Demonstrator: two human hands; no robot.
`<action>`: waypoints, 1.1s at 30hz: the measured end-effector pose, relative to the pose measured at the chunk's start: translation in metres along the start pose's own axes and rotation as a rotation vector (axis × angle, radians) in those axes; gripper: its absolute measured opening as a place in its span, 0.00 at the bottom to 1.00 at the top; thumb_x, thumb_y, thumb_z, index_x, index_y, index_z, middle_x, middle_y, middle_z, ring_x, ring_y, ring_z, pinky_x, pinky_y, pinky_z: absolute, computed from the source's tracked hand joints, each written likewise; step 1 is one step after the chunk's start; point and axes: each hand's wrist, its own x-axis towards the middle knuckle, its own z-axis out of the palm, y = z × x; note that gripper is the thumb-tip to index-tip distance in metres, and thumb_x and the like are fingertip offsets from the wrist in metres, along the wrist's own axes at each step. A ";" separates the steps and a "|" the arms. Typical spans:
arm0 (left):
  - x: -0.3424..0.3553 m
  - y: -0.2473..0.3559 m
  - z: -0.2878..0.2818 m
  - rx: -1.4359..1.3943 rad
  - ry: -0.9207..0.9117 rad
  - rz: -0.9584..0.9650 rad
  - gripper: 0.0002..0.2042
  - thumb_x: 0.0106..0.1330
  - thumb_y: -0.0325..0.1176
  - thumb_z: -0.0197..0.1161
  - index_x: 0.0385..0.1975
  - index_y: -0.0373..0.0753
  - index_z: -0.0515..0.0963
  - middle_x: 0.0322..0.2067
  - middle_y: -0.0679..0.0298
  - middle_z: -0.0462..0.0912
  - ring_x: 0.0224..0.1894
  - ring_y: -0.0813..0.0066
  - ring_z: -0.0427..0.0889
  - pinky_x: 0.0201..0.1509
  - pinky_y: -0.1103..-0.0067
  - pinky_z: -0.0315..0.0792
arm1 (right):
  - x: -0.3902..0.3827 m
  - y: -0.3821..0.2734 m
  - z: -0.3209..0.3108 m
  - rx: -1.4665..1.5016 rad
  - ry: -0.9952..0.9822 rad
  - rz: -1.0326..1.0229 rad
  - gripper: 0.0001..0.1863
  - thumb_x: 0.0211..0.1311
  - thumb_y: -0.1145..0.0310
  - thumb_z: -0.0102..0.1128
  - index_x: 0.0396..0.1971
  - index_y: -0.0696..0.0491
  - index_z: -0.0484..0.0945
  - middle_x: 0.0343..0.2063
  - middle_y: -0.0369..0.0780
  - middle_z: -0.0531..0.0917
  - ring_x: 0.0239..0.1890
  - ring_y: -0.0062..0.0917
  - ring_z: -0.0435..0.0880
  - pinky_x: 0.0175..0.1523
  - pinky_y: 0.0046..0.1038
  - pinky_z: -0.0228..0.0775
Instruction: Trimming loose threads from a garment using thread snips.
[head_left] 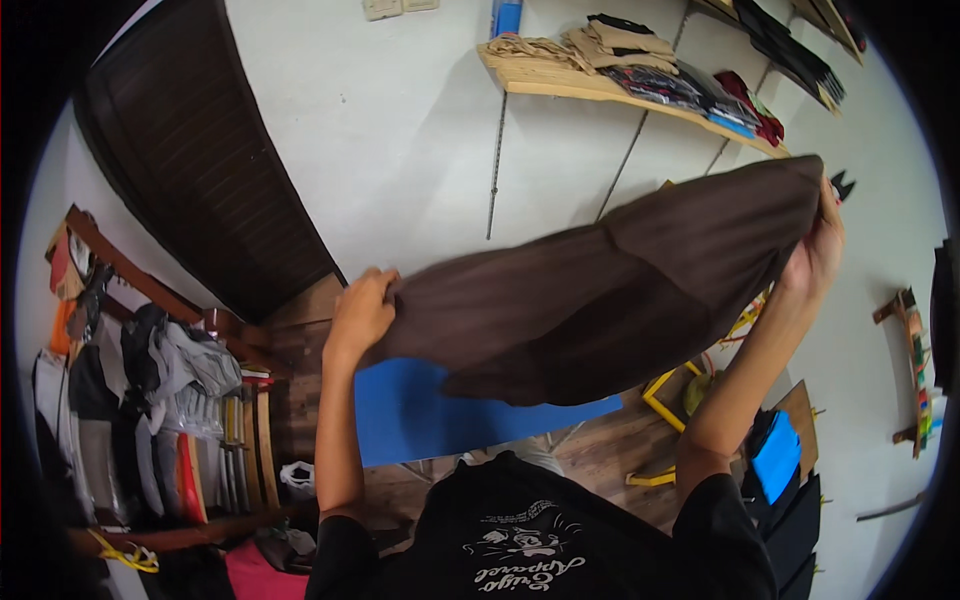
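A dark brown garment (560,300) is stretched out in the air in front of me, its lower edge sagging in a curve. Seams run across its right part, but its exact kind does not show. My left hand (365,312) is closed on its left end. At the far right, my right hand (818,245) grips the upper corner, higher than the left, with some fingers hidden behind the cloth. Below the garment is a blue table (480,430), partly covered from view by it.
Folded clothes (625,45) lie on a wooden wall shelf (545,78) ahead. A dark door (185,150) stands at the left, above a rack of hanging clothes (150,420). A yellow frame (660,400) and blue cloth (777,455) are at the right.
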 end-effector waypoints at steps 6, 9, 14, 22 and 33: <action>0.074 0.027 0.029 0.265 0.427 0.175 0.16 0.57 0.30 0.61 0.45 0.35 0.71 0.43 0.50 0.72 0.49 0.51 0.72 0.48 0.60 0.67 | -0.015 0.066 0.013 0.104 0.108 0.042 0.10 0.69 0.72 0.48 0.38 0.62 0.76 0.38 0.46 0.83 0.40 0.32 0.84 0.50 0.34 0.78; 0.044 0.056 0.074 -0.130 0.582 0.226 0.18 0.59 0.35 0.64 0.46 0.34 0.71 0.43 0.51 0.72 0.48 0.53 0.72 0.49 0.63 0.66 | -0.027 0.090 0.025 -0.044 0.286 -0.161 0.05 0.65 0.75 0.54 0.28 0.55 0.73 0.32 0.39 0.82 0.35 0.26 0.83 0.43 0.28 0.79; -0.084 0.087 0.178 -0.929 0.007 0.132 0.10 0.65 0.34 0.59 0.25 0.36 0.71 0.24 0.61 0.72 0.26 0.69 0.70 0.31 0.75 0.66 | -0.041 0.114 0.025 -0.226 0.621 -0.248 0.10 0.64 0.73 0.58 0.24 0.50 0.69 0.26 0.31 0.76 0.27 0.14 0.75 0.32 0.20 0.70; -0.141 0.106 0.255 -0.646 -0.449 0.162 0.21 0.66 0.46 0.57 0.47 0.33 0.70 0.44 0.51 0.73 0.48 0.58 0.74 0.52 0.70 0.68 | -0.044 0.180 0.061 -0.272 0.673 -0.258 0.07 0.62 0.70 0.62 0.29 0.48 0.71 0.25 0.28 0.72 0.25 0.14 0.71 0.32 0.20 0.68; -0.080 0.040 0.362 -1.035 -0.211 -0.502 0.26 0.66 0.46 0.56 0.51 0.26 0.71 0.48 0.50 0.76 0.52 0.59 0.75 0.56 0.70 0.67 | -0.019 0.151 0.061 -0.327 0.580 -0.315 0.09 0.62 0.70 0.62 0.29 0.51 0.68 0.23 0.31 0.72 0.25 0.15 0.74 0.28 0.17 0.71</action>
